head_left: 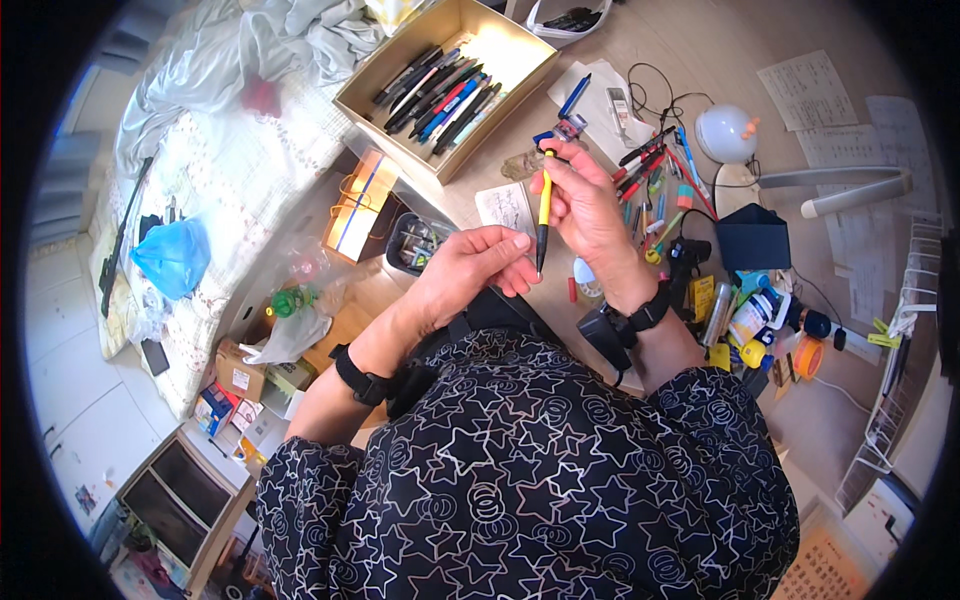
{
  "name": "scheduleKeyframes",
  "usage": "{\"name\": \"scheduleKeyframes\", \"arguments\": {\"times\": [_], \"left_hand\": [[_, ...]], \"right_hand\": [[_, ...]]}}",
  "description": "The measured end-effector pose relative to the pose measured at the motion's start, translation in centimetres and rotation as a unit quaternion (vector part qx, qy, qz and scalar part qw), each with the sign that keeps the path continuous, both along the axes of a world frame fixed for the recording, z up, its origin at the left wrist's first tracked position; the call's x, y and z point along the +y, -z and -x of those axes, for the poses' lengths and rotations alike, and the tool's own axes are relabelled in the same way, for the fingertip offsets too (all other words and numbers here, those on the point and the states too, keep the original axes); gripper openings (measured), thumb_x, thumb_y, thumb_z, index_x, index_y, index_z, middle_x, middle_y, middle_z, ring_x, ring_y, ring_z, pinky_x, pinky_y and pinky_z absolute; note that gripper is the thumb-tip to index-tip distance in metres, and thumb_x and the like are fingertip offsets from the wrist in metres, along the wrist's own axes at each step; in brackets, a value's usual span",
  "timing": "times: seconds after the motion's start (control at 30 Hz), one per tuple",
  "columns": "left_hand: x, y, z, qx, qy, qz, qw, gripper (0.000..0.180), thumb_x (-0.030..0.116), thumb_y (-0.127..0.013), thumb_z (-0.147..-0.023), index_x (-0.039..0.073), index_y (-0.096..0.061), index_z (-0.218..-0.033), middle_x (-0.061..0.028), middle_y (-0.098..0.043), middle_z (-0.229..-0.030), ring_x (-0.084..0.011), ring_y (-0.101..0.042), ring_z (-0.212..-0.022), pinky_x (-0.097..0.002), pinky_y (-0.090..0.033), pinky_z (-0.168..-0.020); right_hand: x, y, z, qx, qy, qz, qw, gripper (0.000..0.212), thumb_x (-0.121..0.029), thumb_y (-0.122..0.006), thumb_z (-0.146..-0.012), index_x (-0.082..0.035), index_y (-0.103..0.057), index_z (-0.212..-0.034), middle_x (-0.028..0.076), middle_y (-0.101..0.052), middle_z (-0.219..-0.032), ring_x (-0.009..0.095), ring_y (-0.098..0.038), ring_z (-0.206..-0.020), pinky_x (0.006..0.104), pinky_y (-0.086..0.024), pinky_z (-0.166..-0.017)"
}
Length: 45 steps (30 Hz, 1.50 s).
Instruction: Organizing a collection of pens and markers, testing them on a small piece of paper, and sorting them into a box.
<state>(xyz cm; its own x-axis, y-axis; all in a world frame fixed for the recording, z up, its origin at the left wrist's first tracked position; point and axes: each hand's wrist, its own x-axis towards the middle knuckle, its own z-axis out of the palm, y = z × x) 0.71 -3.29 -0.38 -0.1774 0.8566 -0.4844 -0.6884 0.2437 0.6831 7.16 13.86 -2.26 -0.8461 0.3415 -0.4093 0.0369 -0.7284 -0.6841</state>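
A yellow pen with a black lower part stands nearly upright in front of me, its tip pointing down towards me. My right hand pinches it near its upper end between thumb and fingers. Close to the pen's tip is my left hand, palm turned inward, with its fingers loosely bent and the thumb apart from them. Whether its fingertips touch the tip I cannot tell. Behind the hands lies a small paper pad with handwriting. Beyond it, a shallow box holds many pens lying side by side.
Loose pens and markers lie scattered to the right. Past them are a round white lamp, a dark square holder and crowded bottles and tape. A small bin of pens sits left of my hands. A bed fills the far left.
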Motion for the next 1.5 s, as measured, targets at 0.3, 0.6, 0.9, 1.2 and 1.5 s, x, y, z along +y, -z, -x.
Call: {"name": "scheduleKeyframes", "arguments": {"times": [0.3, 0.6, 0.9, 1.2, 1.5], "left_hand": [[0.4, 0.3, -0.1, -0.078, -0.011, 0.016, 0.997, 0.017, 0.017, -0.052, -0.089, 0.002, -0.057, -0.096, -0.0093, -0.063, -0.079, -0.0113, -0.058, -0.064, -0.0219, -0.046, -0.063], [-1.7, 7.8, 1.5, 0.315, 0.026, 0.116, 0.942, 0.018, 0.014, -0.058, -0.085, 0.001, -0.057, -0.097, -0.0012, -0.060, -0.078, -0.0062, -0.053, -0.067, -0.0197, -0.043, -0.061], [-1.1, 11.5, 1.2, 0.431, 0.006, 0.178, 0.884, 0.022, 0.015, -0.071, -0.073, 0.001, -0.056, -0.079, -0.0008, -0.056, -0.068, -0.0062, -0.049, -0.063, -0.0217, -0.041, -0.056], [-0.2, 11.1, -0.3, 0.517, 0.008, 0.237, 0.823, 0.031, 0.023, -0.073, -0.064, 0.003, -0.054, -0.078, -0.0118, -0.056, -0.080, -0.0270, -0.057, -0.077, -0.0354, -0.045, -0.067], [-0.2, 11.1, -0.2, 0.525, 0.017, 0.244, 0.815, 0.031, 0.024, -0.071, -0.065, 0.003, -0.053, -0.078, -0.0131, -0.056, -0.081, -0.0283, -0.057, -0.078, -0.0356, -0.045, -0.068]], "right_hand": [[-1.1, 0.4, -0.6, -0.018, -0.042, 0.034, 0.998, 0.024, -0.017, -0.059, -0.085, -0.006, -0.052, -0.105, 0.007, -0.060, -0.073, 0.006, -0.046, -0.048, 0.0194, -0.038, -0.042], [0.1, 2.6, -3.5, -0.116, -0.062, -0.233, 0.964, 0.027, -0.030, -0.058, -0.085, -0.004, -0.054, -0.082, 0.004, -0.058, -0.067, 0.010, -0.059, -0.057, 0.0207, -0.046, -0.047], [-1.9, 6.1, -5.7, -0.038, -0.109, -0.566, 0.816, 0.015, -0.013, -0.068, -0.075, -0.005, -0.056, -0.079, 0.008, -0.060, -0.068, 0.015, -0.059, -0.060, 0.0275, -0.045, -0.054], [-2.5, 8.8, -4.3, 0.062, -0.090, -0.658, 0.745, 0.015, -0.007, -0.067, -0.074, -0.006, -0.053, -0.074, 0.008, -0.057, -0.062, 0.020, -0.058, -0.054, 0.0307, -0.044, -0.049], [-2.4, 8.5, -4.3, 0.036, -0.121, -0.636, 0.762, 0.018, -0.011, -0.065, -0.074, -0.007, -0.048, -0.073, 0.011, -0.055, -0.059, 0.028, -0.057, -0.055, 0.0358, -0.044, -0.048]]}}
